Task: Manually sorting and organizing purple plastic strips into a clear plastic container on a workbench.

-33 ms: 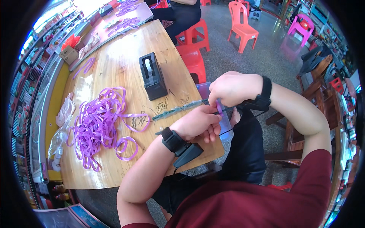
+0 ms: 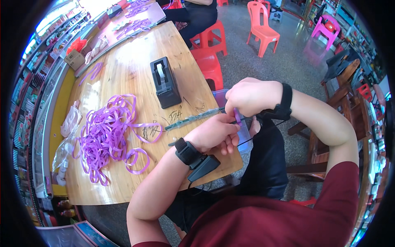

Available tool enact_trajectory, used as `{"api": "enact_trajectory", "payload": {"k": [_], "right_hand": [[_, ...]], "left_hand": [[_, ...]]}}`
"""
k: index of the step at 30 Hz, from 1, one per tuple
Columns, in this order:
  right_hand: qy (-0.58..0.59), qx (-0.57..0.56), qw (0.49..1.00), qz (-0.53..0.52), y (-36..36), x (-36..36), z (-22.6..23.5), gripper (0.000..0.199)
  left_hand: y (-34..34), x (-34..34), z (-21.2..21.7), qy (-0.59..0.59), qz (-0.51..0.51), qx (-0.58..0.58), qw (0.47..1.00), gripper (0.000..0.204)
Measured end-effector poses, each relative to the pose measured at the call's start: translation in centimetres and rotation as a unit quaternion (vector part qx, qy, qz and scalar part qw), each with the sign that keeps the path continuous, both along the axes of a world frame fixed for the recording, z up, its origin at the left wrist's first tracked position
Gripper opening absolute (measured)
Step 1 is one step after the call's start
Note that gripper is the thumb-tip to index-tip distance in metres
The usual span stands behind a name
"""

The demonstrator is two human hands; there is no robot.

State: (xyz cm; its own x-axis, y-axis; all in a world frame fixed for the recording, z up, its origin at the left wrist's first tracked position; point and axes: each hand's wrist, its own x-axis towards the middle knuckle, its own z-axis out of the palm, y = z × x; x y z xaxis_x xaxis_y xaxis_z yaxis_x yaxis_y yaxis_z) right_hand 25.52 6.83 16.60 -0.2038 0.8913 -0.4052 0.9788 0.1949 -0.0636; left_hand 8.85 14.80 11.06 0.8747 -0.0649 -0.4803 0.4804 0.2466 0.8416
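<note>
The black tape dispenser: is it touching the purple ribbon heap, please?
Apart: the head view shows wooden tabletop between the tape dispenser and the ribbon heap.

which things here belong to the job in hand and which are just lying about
Likely in the job:
purple strip at the right hand
purple ribbon heap
tape dispenser, perhaps

Likely just about:
cardboard box
red chair
pink chair

Most fingers of your right grip (image 2: 249, 96) are hidden from you behind the back of the hand. The purple ribbon piece (image 2: 237, 117) is partly covered between it and your left grip (image 2: 217, 133). Your hands and the counter (image 2: 123, 74) hide part of the clear box (image 2: 245, 142). The seated co-worker (image 2: 202, 14) is cut by the upper edge.
</note>
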Motion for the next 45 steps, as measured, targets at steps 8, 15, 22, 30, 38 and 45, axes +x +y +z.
{"api": "enact_trajectory", "payload": {"k": [8,15,22,30,38,45], "right_hand": [[-0.114,0.009,0.993,0.027,0.4,-1.6,-1.0,0.013],[0.209,0.073,0.968,-0.117,-3.1,2.6,-0.3,0.043],[0.581,0.225,0.678,-0.39,-9.6,6.0,-10.7,0.036],[0.909,-0.014,0.273,-0.315,-6.3,-2.7,-18.8,0.065],[0.965,0.0,0.129,-0.228,-5.4,-2.5,-20.7,0.049],[0.931,0.001,0.175,-0.32,-5.3,-3.2,-18.0,0.019]], "left_hand": [[-0.4,0.0,0.4,0.009,-0.006,-0.005,1.0,0.018],[-0.2,0.1,0.8,0.018,-0.005,0.01,1.0,0.023],[-0.3,0.3,1.3,0.034,-0.005,0.014,0.999,0.042],[-0.3,0.0,1.4,0.03,-0.006,0.001,1.0,0.025],[-0.5,0.1,1.6,0.045,0.004,0.018,0.999,0.038],[-0.2,0.0,1.4,0.031,0.001,0.013,0.999,0.025]]}}
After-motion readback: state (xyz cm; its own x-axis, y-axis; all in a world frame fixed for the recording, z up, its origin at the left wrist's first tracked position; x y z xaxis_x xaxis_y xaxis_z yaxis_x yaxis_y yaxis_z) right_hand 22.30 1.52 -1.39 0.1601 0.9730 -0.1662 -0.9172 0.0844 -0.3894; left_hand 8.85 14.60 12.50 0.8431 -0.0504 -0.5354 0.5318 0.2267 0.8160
